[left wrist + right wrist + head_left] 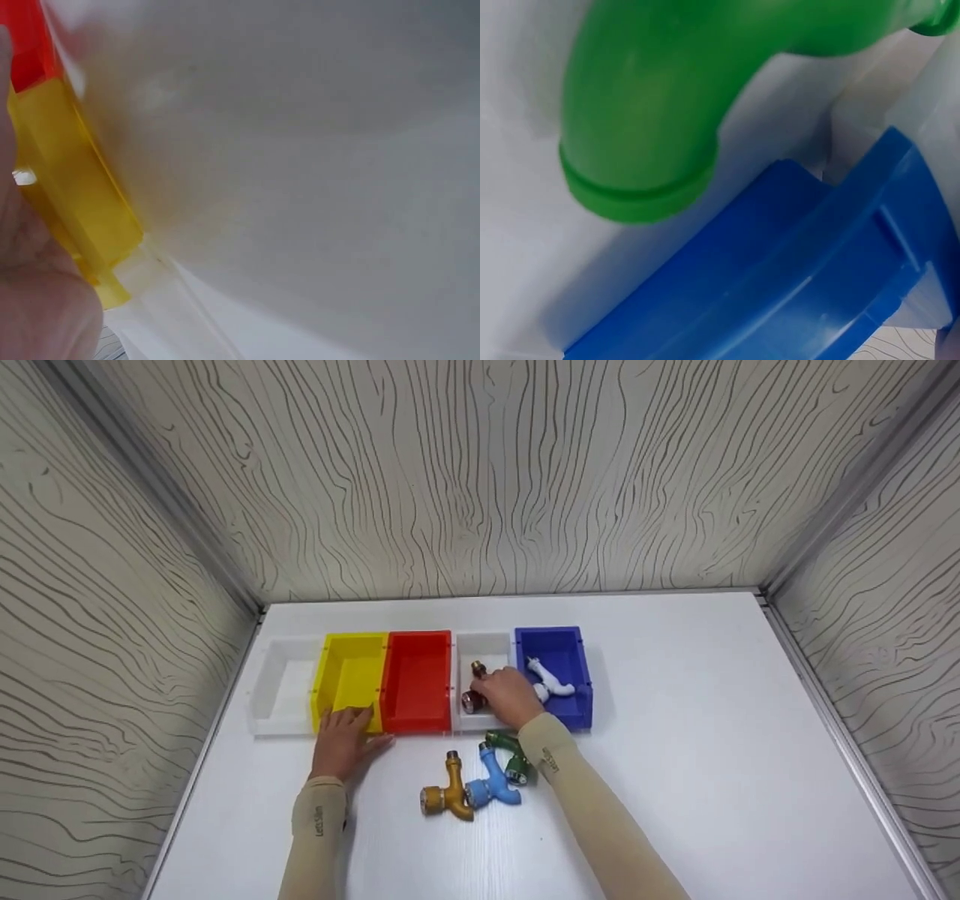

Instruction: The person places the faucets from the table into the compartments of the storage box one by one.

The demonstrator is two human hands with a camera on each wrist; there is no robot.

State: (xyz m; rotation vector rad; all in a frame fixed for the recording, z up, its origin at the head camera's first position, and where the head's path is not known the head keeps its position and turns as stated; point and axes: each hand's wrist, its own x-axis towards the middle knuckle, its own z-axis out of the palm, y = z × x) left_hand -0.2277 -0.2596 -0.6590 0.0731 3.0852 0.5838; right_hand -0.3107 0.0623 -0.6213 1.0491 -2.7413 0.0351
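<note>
In the head view my right hand (510,696) grips a dark red tap (472,702) with a brass threaded end, inside the second white bin (484,643). The hand covers much of this tap. My left hand (343,742) rests on the front edge of the yellow bin (352,660), its thumb out toward the red bin (418,682). A white tap (553,681) lies in the blue bin (551,639), partly behind the right hand. On the table in front are an ochre tap (453,791), a light blue tap (493,780) and a green tap (517,765).
Another white bin (285,682) stands at the row's left end. The bins stand side by side on the white table (690,720). Wood-grain panels (480,480) enclose its back and sides. The right forearm passes close beside the green tap.
</note>
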